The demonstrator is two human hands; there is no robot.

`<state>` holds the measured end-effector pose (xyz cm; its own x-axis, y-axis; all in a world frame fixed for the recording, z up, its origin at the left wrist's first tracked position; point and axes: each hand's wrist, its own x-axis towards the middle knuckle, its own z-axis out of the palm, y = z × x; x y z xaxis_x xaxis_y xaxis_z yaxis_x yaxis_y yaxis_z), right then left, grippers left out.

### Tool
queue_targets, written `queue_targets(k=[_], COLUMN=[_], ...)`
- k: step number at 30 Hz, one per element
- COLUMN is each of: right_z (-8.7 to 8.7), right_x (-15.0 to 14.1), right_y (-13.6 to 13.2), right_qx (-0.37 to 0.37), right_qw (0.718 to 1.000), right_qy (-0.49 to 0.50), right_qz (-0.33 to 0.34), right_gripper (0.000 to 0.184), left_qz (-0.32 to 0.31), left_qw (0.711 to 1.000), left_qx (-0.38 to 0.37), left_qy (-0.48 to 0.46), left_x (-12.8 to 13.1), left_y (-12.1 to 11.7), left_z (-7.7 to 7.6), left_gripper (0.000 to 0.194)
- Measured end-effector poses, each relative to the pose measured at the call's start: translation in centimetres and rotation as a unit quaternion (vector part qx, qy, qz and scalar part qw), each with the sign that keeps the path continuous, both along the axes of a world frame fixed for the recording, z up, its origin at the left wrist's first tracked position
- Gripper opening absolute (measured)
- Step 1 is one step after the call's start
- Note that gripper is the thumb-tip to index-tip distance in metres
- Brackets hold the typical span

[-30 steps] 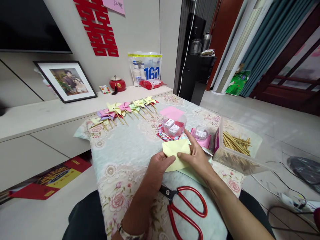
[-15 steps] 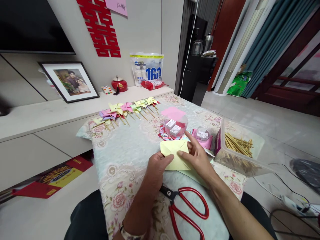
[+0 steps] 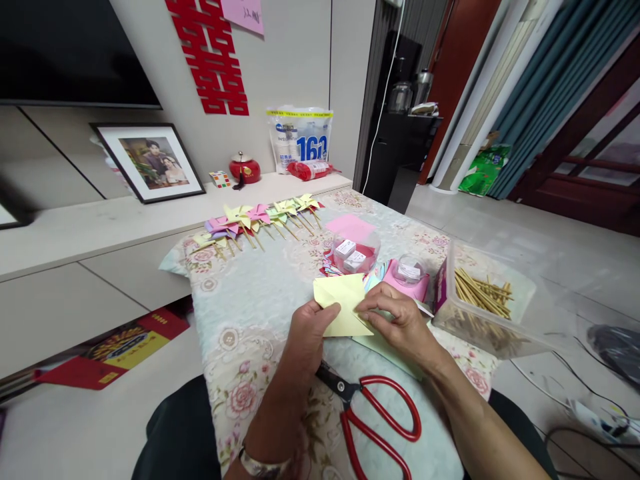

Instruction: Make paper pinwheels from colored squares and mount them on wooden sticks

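Observation:
A square of pale yellow paper (image 3: 343,291) with crease lines is held above the cloth-covered table. My left hand (image 3: 311,325) pinches its left side, thumb on top. At the paper's right edge, the fingers of my right hand (image 3: 395,320) are pinched together on it. Beneath my hands lies a pale green sheet (image 3: 387,350), partly covered by the right arm. Red-handled scissors (image 3: 367,420) rest on the cloth nearer to me, their blades mostly hidden under my left forearm. Several finished paper pinwheels (image 3: 257,217) on sticks lie in a row at the far left.
A clear bin of thin sticks (image 3: 483,297) stands at the right. Beyond my hands are a round clear tub (image 3: 370,257) with small white boxes, a smaller clear tub (image 3: 410,270) on pink paper, and pink sheets (image 3: 351,229). A low cabinet (image 3: 75,237) borders the table's far side.
My right hand has shifted from holding the paper with thumb on top to pinching its right edge. The left hand keeps its hold. The view has turned slightly left.

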<state>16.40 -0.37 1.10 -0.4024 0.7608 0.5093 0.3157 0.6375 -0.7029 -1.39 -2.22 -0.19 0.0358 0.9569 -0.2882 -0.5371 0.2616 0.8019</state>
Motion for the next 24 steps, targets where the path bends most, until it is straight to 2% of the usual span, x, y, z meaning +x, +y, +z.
queue_targets(k=[13, 24], right_z=[0.0, 0.4], right_x=[0.4, 0.5], right_y=[0.0, 0.1], right_qx=[0.021, 0.114], right_qw=[0.998, 0.985], right_qy=[-0.044, -0.119], right_qz=[0.049, 0.045], right_gripper=[0.018, 0.016], left_qz=[0.017, 0.037], left_qw=[0.999, 0.995], left_qx=[0.006, 0.015], left_qy=[0.033, 0.094], left_x=[0.1, 0.1], left_y=[0.2, 0.4], left_z=[-0.5, -1.3], left_gripper=[0.041, 0.036])
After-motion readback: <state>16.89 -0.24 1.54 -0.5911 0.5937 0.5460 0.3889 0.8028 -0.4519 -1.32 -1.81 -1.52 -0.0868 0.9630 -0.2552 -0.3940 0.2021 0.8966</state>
